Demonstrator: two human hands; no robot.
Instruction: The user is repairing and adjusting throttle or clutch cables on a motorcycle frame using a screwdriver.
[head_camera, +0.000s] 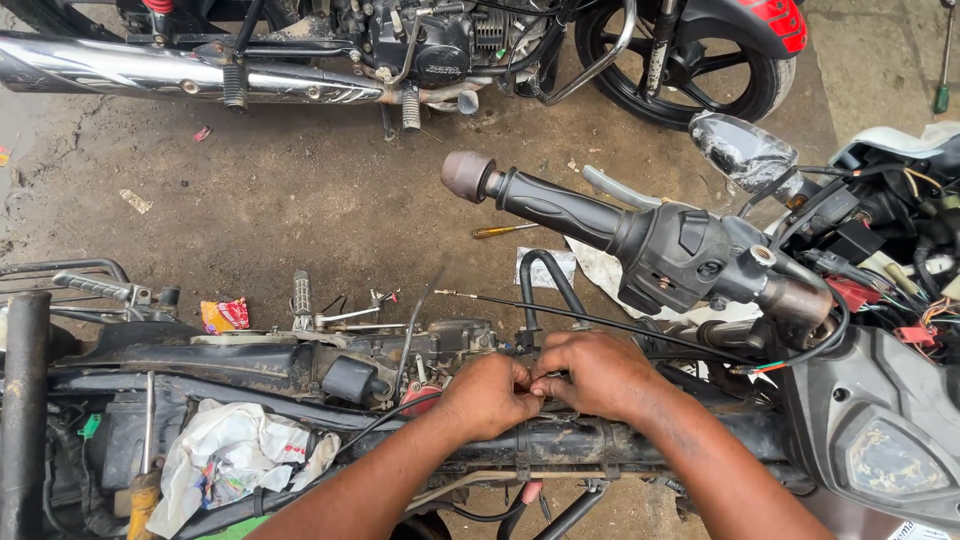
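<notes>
Head view: left hand (487, 392) and right hand (597, 372) meet fingertip to fingertip, pinching a thin black control cable (560, 315) with bare steel tip, above the stripped grimy black motorcycle frame (560, 440), near centre.

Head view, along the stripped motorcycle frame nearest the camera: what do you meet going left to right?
Crumpled white rag → left hand → right hand → headlight.
</notes>
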